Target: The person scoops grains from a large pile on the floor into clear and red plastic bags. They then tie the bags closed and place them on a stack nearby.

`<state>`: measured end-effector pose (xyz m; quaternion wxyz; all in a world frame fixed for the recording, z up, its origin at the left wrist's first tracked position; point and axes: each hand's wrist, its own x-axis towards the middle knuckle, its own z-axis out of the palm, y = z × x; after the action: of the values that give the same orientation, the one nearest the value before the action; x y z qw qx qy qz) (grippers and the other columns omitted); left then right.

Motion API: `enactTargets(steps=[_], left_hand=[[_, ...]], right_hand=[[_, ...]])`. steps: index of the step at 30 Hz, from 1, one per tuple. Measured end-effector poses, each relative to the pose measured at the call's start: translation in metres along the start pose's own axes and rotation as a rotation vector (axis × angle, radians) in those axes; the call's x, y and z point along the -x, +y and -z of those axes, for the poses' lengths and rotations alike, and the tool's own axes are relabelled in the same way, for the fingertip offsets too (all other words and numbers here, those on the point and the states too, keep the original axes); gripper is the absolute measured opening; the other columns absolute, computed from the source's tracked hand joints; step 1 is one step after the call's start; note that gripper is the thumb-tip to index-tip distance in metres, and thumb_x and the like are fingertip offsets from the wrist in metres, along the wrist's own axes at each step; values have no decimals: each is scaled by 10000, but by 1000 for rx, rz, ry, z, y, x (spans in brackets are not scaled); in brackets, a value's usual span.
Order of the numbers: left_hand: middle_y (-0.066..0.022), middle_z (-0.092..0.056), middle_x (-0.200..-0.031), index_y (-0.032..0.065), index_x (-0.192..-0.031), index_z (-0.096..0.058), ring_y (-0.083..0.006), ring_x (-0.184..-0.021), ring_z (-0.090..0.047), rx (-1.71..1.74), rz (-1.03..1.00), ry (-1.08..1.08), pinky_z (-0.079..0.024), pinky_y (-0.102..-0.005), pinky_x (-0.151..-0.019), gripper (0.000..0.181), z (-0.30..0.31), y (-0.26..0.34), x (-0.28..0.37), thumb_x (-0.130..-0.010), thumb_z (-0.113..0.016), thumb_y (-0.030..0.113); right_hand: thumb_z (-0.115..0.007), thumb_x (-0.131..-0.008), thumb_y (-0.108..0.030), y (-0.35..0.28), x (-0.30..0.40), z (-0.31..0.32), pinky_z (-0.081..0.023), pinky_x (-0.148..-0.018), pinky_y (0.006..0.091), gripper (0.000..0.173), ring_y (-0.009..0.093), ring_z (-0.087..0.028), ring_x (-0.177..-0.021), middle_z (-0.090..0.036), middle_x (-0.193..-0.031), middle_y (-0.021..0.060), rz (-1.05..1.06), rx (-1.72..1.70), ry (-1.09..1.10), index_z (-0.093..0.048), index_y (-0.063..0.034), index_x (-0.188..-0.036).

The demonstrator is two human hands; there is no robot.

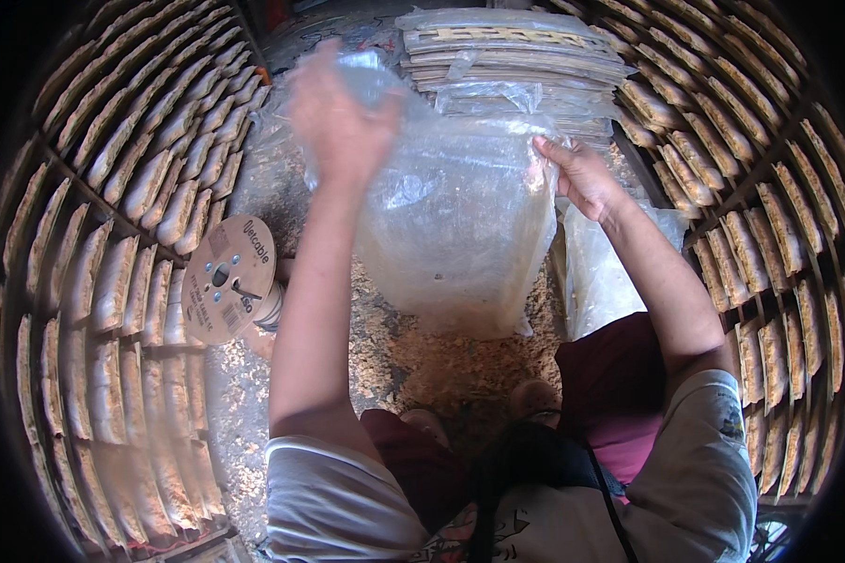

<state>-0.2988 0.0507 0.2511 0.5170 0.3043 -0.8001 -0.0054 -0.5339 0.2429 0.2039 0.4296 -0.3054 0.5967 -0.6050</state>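
Observation:
A clear, cloudy plastic bag or sheet [451, 232] hangs spread out in front of me, above the littered floor. Its upper right edge is pinched between the thumb and fingers of my right hand [581, 176]. My left hand [341, 116] is at the bag's upper left and blurred by motion. Its thumb stands apart from the fingers, with shiny film [370, 77] beside it; whether it grips the film cannot be made out. Behind the bag rises a stack of flat, plastic-wrapped slabs or trays [514, 60].
Tall racks curve along the left [141, 183] and right [774, 246], filled with rows of crumbly-edged slabs. A Netcable cable reel [204, 295] stands beside my left forearm. More plastic sheeting [598, 274] lies by my right knee. Brown crumbs [451, 373] cover the floor around my feet.

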Motion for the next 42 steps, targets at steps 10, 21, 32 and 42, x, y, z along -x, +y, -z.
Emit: enactTargets(steps=[10,21,32,42], left_hand=[[-192,-684,-1026,-26,-1096,-656,-218,-972,-643,709,283,-1064,-491,-363,-879,450,-20,62,24,-986,-532,392],[-120,-679,-824,-37,-1084,-672,-210,-798,-634,688,84,-1090,-486,-341,-803,603,-14,87,17,-1010,-401,496],[-205,-424,-1452,15,-1447,-385,-303,-1344,-402,826,413,-1136,-304,-391,-1111,691,-6,81,24,-981,-423,524],[-202,-571,-1310,-15,-1364,-487,-262,-1245,-519,896,386,-993,-400,-374,-1039,643,4,76,25,-990,-444,506]], right_hand=[[-636,-904,-238,-15,21,-17,-462,-911,298,364,130,-603,-1010,-663,-1053,63,92,299,-143,-593,-15,-1189],[-752,-833,-180,-32,45,-41,-472,-868,285,465,131,-611,-917,-660,-1020,81,246,428,-195,-564,4,-1218],[-715,-845,-259,-37,55,-54,-441,-989,372,614,260,-582,-1132,-617,-1186,191,152,553,-99,-488,8,-1349],[-679,-896,-322,-27,45,-48,-472,-867,338,472,175,-590,-899,-647,-955,96,219,450,-138,-584,-14,-1240]])
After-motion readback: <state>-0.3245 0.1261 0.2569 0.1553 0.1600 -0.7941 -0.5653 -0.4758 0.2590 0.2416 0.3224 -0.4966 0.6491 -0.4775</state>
